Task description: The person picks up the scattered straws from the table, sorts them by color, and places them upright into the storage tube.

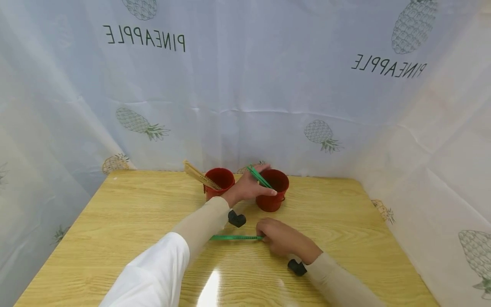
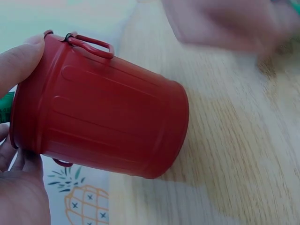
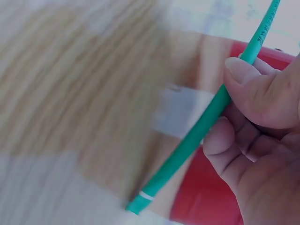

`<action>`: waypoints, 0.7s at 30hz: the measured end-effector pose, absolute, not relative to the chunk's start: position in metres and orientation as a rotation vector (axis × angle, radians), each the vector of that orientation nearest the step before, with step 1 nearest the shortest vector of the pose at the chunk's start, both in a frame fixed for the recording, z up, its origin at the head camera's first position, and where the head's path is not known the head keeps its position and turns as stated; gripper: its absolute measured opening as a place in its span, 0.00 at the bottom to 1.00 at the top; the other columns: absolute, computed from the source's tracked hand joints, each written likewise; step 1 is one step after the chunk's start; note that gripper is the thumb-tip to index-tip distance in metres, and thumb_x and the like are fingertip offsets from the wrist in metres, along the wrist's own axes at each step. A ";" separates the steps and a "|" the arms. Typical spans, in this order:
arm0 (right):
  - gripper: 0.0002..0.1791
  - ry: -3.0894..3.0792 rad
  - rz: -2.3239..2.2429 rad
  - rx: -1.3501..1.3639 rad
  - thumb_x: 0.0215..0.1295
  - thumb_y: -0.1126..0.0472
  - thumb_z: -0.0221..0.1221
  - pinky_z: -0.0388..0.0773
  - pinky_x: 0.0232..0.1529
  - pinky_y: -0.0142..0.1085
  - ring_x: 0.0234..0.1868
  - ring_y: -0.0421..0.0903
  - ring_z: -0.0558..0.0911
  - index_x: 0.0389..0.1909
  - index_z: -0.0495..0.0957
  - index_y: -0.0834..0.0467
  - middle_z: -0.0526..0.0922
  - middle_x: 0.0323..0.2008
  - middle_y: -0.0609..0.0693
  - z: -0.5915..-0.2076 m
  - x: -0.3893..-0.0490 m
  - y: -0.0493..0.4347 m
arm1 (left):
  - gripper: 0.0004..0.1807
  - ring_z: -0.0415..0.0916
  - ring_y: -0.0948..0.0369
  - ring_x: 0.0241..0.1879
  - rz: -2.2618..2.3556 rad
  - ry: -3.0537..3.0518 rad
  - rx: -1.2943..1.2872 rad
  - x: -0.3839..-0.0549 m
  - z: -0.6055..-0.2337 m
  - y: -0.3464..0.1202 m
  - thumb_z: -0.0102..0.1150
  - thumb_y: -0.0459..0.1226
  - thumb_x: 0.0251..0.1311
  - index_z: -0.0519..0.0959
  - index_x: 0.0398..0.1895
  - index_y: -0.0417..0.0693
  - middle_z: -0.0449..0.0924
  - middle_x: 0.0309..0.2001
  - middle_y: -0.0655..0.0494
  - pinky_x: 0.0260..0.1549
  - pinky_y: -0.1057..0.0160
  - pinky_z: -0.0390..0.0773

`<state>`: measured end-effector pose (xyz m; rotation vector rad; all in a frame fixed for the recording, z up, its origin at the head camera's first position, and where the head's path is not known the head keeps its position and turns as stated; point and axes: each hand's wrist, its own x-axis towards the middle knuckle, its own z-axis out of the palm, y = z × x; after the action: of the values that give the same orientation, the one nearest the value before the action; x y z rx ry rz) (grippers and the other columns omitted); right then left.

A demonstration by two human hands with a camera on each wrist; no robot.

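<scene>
My left hand (image 1: 247,186) grips the rim of the right-hand red bucket (image 1: 270,204), thumb on one side and fingers on the other. Several green sticks (image 1: 259,176) lean in that bucket, partly behind the hand. In the left wrist view the bucket (image 2: 103,108) shows its ribbed wall and wire handle. Nearer the front, my right hand (image 1: 279,237) pinches one end region of a long green stick (image 1: 238,237), held level over the table. The right wrist view shows the green stick (image 3: 187,140) between thumb and fingers, with small dark print and a white band near one end.
A second red bucket (image 1: 218,174) stands to the left, holding several tan printed sticks (image 1: 199,174). The wooden table (image 1: 126,213) ends at a white curtain (image 1: 230,76) with pineapple prints. Black wrist cameras (image 1: 236,219) sit on both wrists.
</scene>
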<state>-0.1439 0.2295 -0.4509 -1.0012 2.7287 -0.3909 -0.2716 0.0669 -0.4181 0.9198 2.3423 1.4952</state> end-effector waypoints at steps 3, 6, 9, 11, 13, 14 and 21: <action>0.12 2.706 -0.520 -0.982 0.67 0.74 0.63 0.73 0.40 0.28 0.35 0.35 0.69 0.36 0.76 0.54 0.76 0.34 0.44 -0.439 -0.136 0.240 | 0.48 0.65 0.50 0.76 1.494 2.344 0.924 -0.272 -0.418 0.066 0.77 0.43 0.59 0.63 0.80 0.49 0.69 0.76 0.51 0.72 0.43 0.72; 0.09 2.655 -0.680 -0.967 0.70 0.74 0.60 0.73 0.38 0.28 0.33 0.34 0.69 0.37 0.76 0.55 0.76 0.33 0.44 -0.425 -0.130 0.250 | 0.48 0.65 0.50 0.76 1.493 2.337 0.928 -0.273 -0.418 0.066 0.77 0.43 0.59 0.62 0.81 0.49 0.68 0.77 0.51 0.73 0.44 0.72; 0.09 2.603 -0.814 -0.974 0.71 0.73 0.59 0.72 0.36 0.28 0.33 0.34 0.69 0.37 0.74 0.57 0.74 0.32 0.45 -0.413 -0.126 0.259 | 0.49 0.65 0.50 0.76 1.490 2.344 0.930 -0.272 -0.417 0.066 0.77 0.43 0.59 0.62 0.81 0.49 0.68 0.77 0.51 0.72 0.45 0.72; 0.09 2.578 -0.911 -0.977 0.71 0.73 0.59 0.74 0.37 0.29 0.35 0.33 0.71 0.37 0.73 0.56 0.74 0.33 0.46 -0.407 -0.125 0.264 | 0.49 0.66 0.51 0.75 1.492 2.345 0.929 -0.272 -0.417 0.066 0.77 0.43 0.59 0.62 0.81 0.49 0.68 0.77 0.52 0.72 0.45 0.73; 0.08 2.560 -1.022 -0.997 0.72 0.73 0.59 0.76 0.39 0.30 0.36 0.34 0.73 0.38 0.73 0.57 0.75 0.33 0.47 -0.401 -0.126 0.267 | 0.49 0.67 0.51 0.74 1.503 2.334 0.927 -0.271 -0.417 0.066 0.77 0.42 0.59 0.62 0.81 0.48 0.70 0.76 0.51 0.71 0.46 0.74; 0.07 2.549 -1.089 -1.005 0.72 0.72 0.59 0.76 0.39 0.31 0.36 0.35 0.74 0.38 0.73 0.57 0.76 0.33 0.48 -0.398 -0.126 0.269 | 0.48 0.69 0.50 0.73 1.514 2.325 0.928 -0.271 -0.417 0.066 0.77 0.41 0.59 0.62 0.81 0.48 0.71 0.75 0.50 0.70 0.46 0.75; 0.02 2.463 -1.523 -1.096 0.75 0.72 0.55 0.75 0.35 0.37 0.31 0.50 0.73 0.40 0.72 0.66 0.72 0.33 0.55 -0.376 -0.148 0.271 | 0.45 0.67 0.48 0.73 1.538 2.315 0.991 -0.273 -0.418 0.068 0.77 0.40 0.58 0.66 0.77 0.45 0.71 0.74 0.46 0.70 0.43 0.74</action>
<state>-0.1484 0.2714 -0.3763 -1.0957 2.4631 -1.5227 -0.2726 0.0683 -0.4176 0.9911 2.3149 1.5378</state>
